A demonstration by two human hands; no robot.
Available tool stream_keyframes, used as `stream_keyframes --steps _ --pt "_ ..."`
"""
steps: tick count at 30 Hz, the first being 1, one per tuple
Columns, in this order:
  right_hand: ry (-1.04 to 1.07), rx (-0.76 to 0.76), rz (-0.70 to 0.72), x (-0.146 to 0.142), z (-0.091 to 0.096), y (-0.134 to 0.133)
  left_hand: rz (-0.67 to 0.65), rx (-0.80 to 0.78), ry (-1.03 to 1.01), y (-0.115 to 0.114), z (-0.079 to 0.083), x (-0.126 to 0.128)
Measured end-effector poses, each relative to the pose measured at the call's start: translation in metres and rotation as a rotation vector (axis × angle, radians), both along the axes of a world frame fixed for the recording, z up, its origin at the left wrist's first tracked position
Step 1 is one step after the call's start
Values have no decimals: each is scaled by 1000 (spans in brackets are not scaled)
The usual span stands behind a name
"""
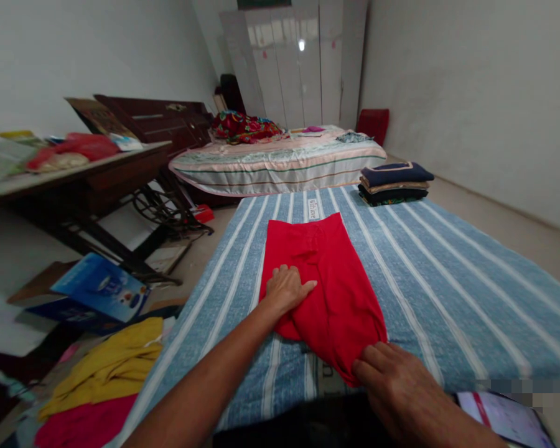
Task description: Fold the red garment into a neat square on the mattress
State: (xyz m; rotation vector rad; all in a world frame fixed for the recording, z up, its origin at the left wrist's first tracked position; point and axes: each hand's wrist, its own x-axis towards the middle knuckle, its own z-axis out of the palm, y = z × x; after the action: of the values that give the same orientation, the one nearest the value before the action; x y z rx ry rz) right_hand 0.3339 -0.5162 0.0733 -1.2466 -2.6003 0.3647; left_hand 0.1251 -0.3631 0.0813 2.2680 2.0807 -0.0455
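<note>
A red garment (pixel 326 280) lies partly folded and wrinkled on a blue-and-white striped cloth (pixel 429 267); its exact kind cannot be told. My left hand (pixel 287 289) rests on the left part of the garment, thumb spread away from the fingers, pressing down on the fabric. At the near right corner, my right hand (pixel 396 376) has its fingers closed round the edge of the same garment. That corner is bunched in the grip. Fingertips of the right hand are partly hidden by the fabric.
Folded clothes (pixel 394 183) are stacked at the far right of the striped surface. Yellow clothing (pixel 107 367) and a blue box (pixel 100 292) are at lower left. A sewing table (pixel 135 155) stands left, a bed (pixel 280 162) beyond. A phone-like screen (pixel 499 417) shows at lower right.
</note>
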Motion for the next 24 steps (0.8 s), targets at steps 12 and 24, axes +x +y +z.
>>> stream_keyframes --steps 12,24 --pt "-42 26 -12 -1 -6 1 104 -139 30 16 -6 15" --pt "-59 5 3 4 0 3 128 -94 -25 12 12 5"
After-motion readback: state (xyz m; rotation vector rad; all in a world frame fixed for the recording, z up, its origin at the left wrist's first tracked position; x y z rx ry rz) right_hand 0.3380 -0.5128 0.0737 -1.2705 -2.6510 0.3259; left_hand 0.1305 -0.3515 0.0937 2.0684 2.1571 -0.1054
